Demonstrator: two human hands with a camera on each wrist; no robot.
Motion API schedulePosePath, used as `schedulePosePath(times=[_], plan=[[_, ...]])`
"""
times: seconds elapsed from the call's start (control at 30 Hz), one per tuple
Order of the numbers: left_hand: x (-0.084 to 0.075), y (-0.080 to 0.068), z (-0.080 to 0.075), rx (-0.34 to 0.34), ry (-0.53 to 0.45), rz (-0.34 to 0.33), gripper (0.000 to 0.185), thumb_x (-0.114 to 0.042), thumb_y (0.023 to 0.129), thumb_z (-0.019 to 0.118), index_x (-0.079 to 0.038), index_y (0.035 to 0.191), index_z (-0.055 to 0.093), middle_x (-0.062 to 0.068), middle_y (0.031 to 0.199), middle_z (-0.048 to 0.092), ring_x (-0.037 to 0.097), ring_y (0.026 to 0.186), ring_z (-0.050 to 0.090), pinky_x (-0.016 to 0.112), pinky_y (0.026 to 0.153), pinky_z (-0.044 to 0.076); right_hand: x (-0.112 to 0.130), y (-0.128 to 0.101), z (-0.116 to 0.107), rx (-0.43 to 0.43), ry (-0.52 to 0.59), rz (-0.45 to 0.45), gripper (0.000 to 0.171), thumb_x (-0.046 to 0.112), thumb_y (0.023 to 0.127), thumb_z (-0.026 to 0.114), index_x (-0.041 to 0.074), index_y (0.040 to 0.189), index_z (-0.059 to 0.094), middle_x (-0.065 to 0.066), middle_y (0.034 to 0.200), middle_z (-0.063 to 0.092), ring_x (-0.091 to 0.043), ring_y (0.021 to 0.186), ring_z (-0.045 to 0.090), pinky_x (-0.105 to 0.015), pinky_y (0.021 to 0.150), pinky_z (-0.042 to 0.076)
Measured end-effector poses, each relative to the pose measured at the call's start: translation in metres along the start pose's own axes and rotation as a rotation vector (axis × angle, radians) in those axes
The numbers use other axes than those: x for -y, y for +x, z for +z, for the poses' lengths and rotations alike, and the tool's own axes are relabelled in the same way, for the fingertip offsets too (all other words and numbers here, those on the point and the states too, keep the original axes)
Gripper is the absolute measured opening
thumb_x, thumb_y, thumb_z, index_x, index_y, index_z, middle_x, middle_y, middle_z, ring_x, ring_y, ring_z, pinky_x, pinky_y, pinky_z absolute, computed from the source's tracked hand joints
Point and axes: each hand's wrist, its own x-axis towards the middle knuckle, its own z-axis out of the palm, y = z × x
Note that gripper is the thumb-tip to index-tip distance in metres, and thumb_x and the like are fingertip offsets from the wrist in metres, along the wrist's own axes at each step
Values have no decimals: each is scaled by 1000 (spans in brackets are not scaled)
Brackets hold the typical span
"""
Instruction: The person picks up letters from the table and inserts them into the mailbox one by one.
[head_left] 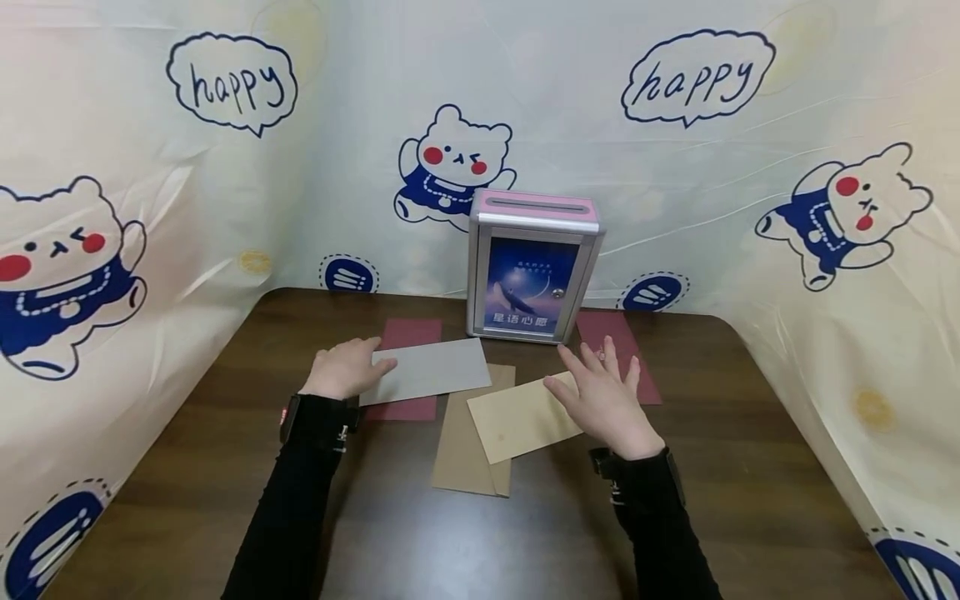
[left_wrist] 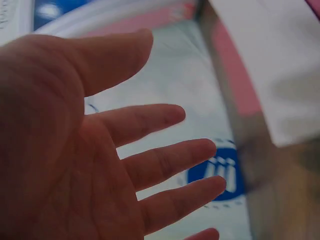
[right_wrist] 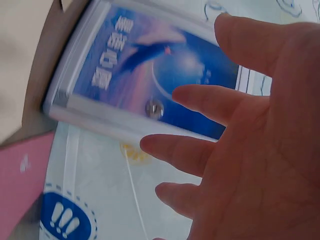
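In the head view my left hand hovers at the left end of a pale grey envelope. The left wrist view shows its fingers spread, with nothing in them. That envelope lies across a red envelope. My right hand is over the right end of a cream envelope, fingers spread and holding nothing. Beneath the cream one is a brown kraft envelope. A second red envelope lies beyond the right hand, partly hidden by it.
A silver box with a pink slotted top and a lock on its blue picture door stands upright at the table's back. The dark wooden table is bordered by a printed cloth at the back and sides.
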Motion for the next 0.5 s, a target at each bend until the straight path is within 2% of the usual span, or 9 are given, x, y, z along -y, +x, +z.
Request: schedulePosePath(times=[0.13, 0.23, 0.33, 0.43, 0.5], plan=[[14, 8, -1, 63, 20, -62, 66, -49, 96, 55, 1, 139, 50, 26, 133, 55, 47, 117, 52, 67, 96, 34, 9, 1, 9, 18, -8, -44, 62, 48, 98, 52, 14, 149, 41, -26, 151, 33, -45, 145, -1, -72, 104, -9], [20, 11, 0, 109, 50, -129, 67, -56, 92, 57, 0, 129, 59, 23, 120, 63, 42, 103, 58, 60, 89, 41, 15, 2, 15, 39, -25, -81, 61, 47, 99, 51, 14, 149, 41, -25, 151, 34, -46, 145, 0, -71, 105, -8], [22, 14, 2, 155, 75, -212, 73, -65, 89, 55, 0, 121, 63, 20, 109, 65, 35, 91, 58, 52, 81, 44, 19, 3, 20, 51, -43, -105, 60, 48, 99, 50, 15, 149, 42, -24, 151, 35, -46, 145, 2, -71, 105, -7], [20, 14, 6, 195, 93, -296, 82, -72, 86, 50, -1, 126, 61, 21, 113, 63, 34, 91, 57, 50, 79, 45, 24, 3, 23, 54, -56, -128, 60, 47, 99, 51, 14, 149, 42, -24, 150, 36, -47, 145, 4, -72, 105, -4], [17, 14, 8, 217, 95, -344, 90, -75, 84, 48, 1, 130, 58, 25, 118, 61, 38, 94, 56, 53, 81, 46, 27, 3, 25, 56, -54, -145, 59, 46, 99, 51, 14, 148, 43, -25, 150, 36, -47, 144, 5, -73, 105, -3]])
